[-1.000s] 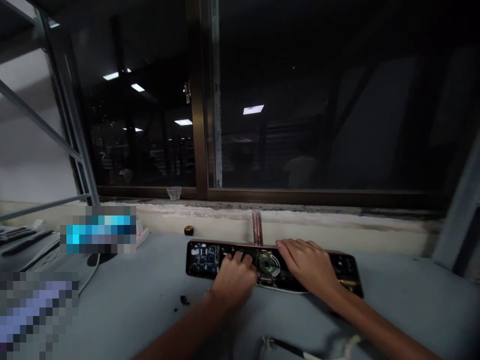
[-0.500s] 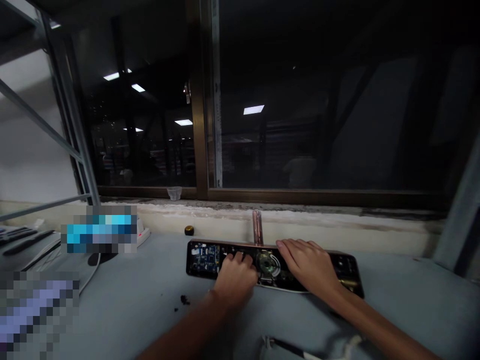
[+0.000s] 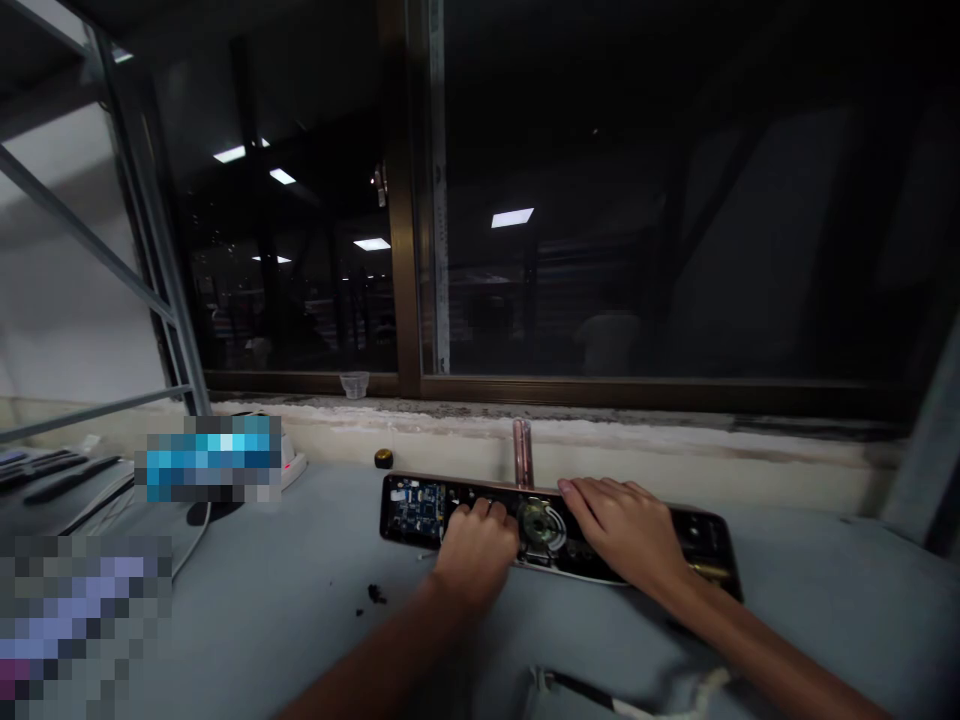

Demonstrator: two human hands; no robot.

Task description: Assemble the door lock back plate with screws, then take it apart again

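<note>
A long black electronic housing (image 3: 585, 553) lies across the desk, its inside facing up. A blue circuit board (image 3: 418, 508) fills its left end, and a round part with a pale ring (image 3: 541, 524) sits near its middle. My left hand (image 3: 480, 545) is closed over the housing between these two, fingers curled down into it. What those fingers pinch, if anything, is hidden. Right of the round part, my right hand (image 3: 630, 525) lies across the housing, its fingers pressed together and wrapped over the far edge.
Behind the housing stands a copper-coloured cylinder (image 3: 523, 455). A small black-and-yellow item (image 3: 383, 458) rests to its left. Small black bits (image 3: 376, 594) lie left of my forearm. A dark-handled tool (image 3: 581, 688) is at the front edge, and a clear cup (image 3: 354, 385) is on the sill.
The whole view has shifted slightly, so things appear a little further right. Both hands stay on the housing in nearly the same places.
</note>
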